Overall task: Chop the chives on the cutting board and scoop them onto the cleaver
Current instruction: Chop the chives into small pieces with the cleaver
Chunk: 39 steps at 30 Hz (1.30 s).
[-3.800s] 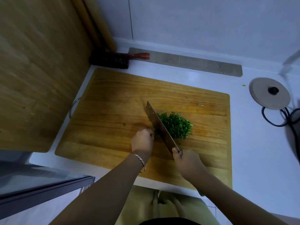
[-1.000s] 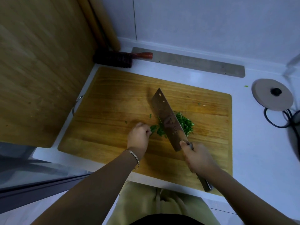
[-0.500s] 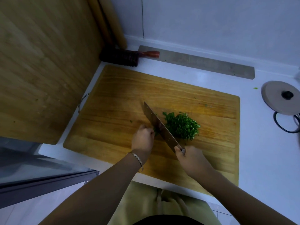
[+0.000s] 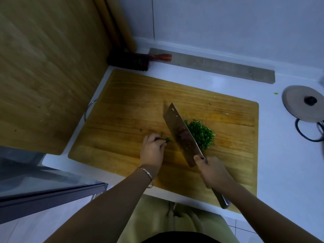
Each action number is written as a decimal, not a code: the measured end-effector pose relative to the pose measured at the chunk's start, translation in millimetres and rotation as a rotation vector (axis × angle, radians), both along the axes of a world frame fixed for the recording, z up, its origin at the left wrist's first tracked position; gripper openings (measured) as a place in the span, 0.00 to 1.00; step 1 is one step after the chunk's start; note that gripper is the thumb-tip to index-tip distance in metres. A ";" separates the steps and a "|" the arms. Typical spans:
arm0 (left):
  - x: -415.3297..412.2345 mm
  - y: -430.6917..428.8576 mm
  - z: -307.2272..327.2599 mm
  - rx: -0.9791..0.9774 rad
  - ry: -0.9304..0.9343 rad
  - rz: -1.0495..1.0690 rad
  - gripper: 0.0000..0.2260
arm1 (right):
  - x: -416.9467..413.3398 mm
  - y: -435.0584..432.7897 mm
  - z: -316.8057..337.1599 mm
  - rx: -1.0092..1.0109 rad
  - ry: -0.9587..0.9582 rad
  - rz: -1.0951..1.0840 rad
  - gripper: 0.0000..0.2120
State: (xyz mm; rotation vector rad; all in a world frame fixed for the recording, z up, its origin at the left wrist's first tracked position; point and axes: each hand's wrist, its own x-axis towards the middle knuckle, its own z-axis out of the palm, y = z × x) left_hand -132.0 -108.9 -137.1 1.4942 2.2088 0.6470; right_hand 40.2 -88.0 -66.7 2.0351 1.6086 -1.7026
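Observation:
A pile of chopped green chives (image 4: 201,134) lies on the wooden cutting board (image 4: 133,102), right of centre. My right hand (image 4: 213,171) grips the cleaver's handle; the cleaver (image 4: 181,134) is tilted with its flat side showing, its blade standing along the left side of the pile. My left hand (image 4: 152,149) rests on the board to the left of the blade, fingers curled around a few chive bits (image 4: 166,139). One loose green bit (image 4: 141,130) lies further left on the board.
A second large wooden board (image 4: 43,67) leans upright at the left. A dark brush with a red handle (image 4: 136,61) and a grey strip (image 4: 219,67) lie along the back wall. A round lid (image 4: 298,106) and black cable (image 4: 306,132) sit on the white counter at right.
The cleaver has tipped from edge-down beside the pile to a raised tilt with its flat side showing. My left hand has slid slightly left with a few chive bits under its fingers.

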 end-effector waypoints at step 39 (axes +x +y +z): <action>-19.0 0.2 16.7 -0.202 -0.160 0.103 0.08 | -16.2 -13.5 5.5 0.096 -0.036 0.194 0.15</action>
